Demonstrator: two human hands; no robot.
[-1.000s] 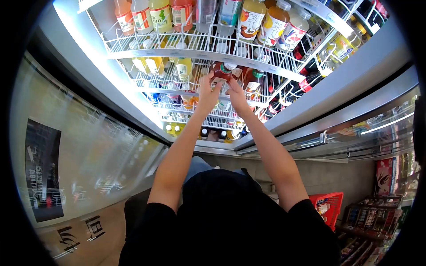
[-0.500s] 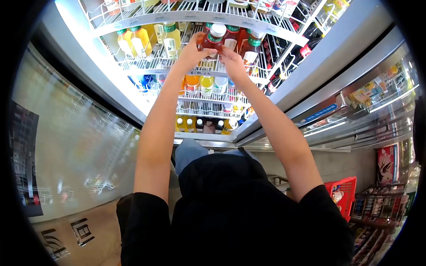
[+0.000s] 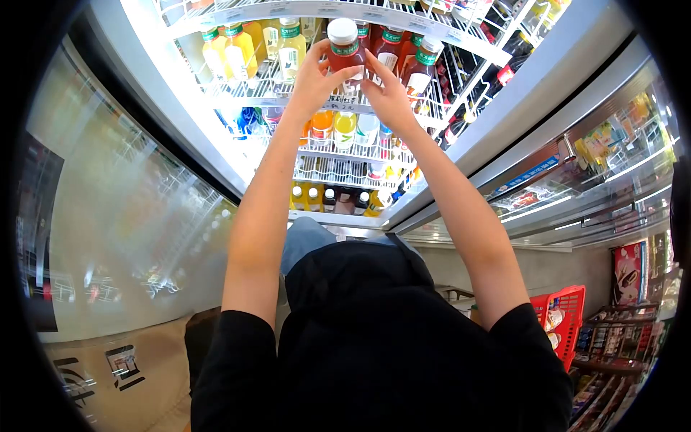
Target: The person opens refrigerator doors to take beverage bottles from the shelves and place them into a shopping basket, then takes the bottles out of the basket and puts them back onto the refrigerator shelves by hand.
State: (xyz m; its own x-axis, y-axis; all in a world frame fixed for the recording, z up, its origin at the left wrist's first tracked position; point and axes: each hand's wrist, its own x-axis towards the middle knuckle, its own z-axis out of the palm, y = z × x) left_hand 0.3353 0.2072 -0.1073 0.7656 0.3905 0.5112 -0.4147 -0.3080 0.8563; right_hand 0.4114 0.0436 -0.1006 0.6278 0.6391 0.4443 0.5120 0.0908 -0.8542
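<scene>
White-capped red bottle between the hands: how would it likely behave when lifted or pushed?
The white-capped red bottle looks dark and full, so it is probably heavy for its size. Its smooth surface may be slippery. Its rounded shape suggests it could roll if tipped over.

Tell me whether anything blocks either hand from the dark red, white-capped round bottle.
Nothing visible does: the left hand holds the dark red, white-capped round bottle, and the right hand is close against its right side. Dark red bottles with green neck labels stand behind and to its right.
</scene>
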